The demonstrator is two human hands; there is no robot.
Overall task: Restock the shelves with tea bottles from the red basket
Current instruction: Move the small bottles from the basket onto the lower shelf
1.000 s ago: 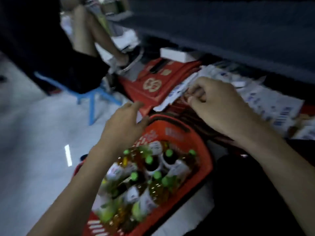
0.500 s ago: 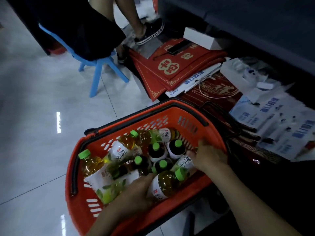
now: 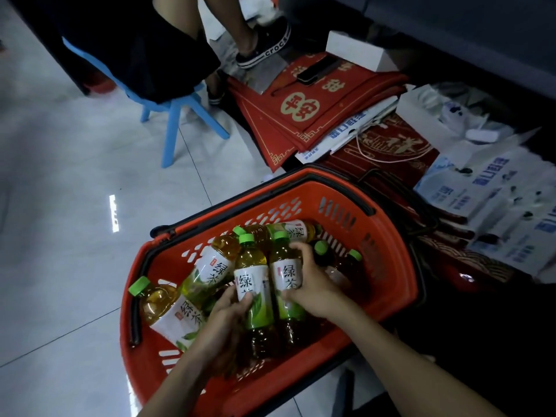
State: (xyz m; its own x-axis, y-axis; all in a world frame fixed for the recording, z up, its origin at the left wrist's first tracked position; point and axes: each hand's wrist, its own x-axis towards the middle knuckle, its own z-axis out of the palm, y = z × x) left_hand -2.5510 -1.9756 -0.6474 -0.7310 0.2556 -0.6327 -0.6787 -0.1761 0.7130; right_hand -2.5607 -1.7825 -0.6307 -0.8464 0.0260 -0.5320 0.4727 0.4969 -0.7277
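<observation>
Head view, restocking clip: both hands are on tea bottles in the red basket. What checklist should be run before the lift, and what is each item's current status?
1. Left hand grips the left bottle round its label: ok.
2. Right hand grips the right bottle round its label: ok.
3. Green caps in place on both held bottles: ok.
4. Black handles folded down along the rim of the red basket, so the way up looks free: ok.
5. Target shelf in view and with room: cannot tell, since no shelf shows in this frame.
</observation>
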